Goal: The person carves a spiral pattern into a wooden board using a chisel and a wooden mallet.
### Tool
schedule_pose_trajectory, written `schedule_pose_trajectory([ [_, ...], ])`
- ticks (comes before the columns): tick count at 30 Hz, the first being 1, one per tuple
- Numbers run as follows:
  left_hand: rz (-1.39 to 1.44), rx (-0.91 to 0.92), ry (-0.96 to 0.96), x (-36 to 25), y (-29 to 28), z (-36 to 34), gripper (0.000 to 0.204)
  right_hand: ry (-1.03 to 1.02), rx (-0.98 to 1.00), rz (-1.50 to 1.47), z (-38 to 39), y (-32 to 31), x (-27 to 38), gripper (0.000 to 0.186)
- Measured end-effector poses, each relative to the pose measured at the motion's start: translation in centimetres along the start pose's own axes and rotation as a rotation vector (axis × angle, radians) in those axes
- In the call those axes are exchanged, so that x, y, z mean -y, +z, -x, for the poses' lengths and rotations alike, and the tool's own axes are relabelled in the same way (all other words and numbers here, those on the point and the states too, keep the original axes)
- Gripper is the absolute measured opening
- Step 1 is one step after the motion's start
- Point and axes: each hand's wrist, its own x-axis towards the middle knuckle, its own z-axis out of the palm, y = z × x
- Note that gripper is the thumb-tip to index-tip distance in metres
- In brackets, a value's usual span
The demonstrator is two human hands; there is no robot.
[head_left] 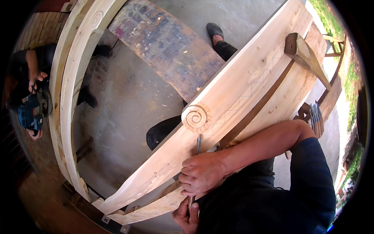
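My right hand (pixel 200 173) is wrapped round a narrow chisel (pixel 198 142), its metal blade pointing up at a pale wooden board (pixel 245 85). The blade's tip rests just below a carved spiral (pixel 196 117) with a scalloped border. Lower down, my left hand (pixel 186 214) grips the wooden handle of that same tool. Pencilled stepped lines run along the board. A wooden mallet (pixel 296 50) lies across the upper right part of the work, and several chisels (pixel 315 117) are bunched beside it, right of my right forearm.
Curved timbers (pixel 70 97) stand at the left, where another person's hand (pixel 33 80) is at a blue power tool (pixel 30 113). A paint-stained plank (pixel 163 46) crosses behind my board over a concrete floor (pixel 109 117). A shoe (pixel 214 33) shows at the top. Greenery is at the right.
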Motion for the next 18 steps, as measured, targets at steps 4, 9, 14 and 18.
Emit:
schedule_pose_trajectory([
  [4,-0.028,-0.068,0.186,0.8,0.6,-1.0,0.039,-0.063,-0.012,0.034,-0.6,0.1,-1.1,0.041],
  [9,0.139,-0.003,-0.067,-2.8,-0.1,-0.9,0.041,-0.028,-0.022,-0.001,-0.7,0.4,-1.4,0.042],
  [14,0.134,0.036,-0.099,-5.0,-0.6,-2.2,0.04,0.043,-0.022,-0.028,-0.8,-0.1,-1.9,0.043],
  [18,0.109,0.063,-0.082,-5.9,-0.7,-3.1,0.041,0.07,-0.008,-0.001,-0.7,-0.1,-2.0,0.043],
])
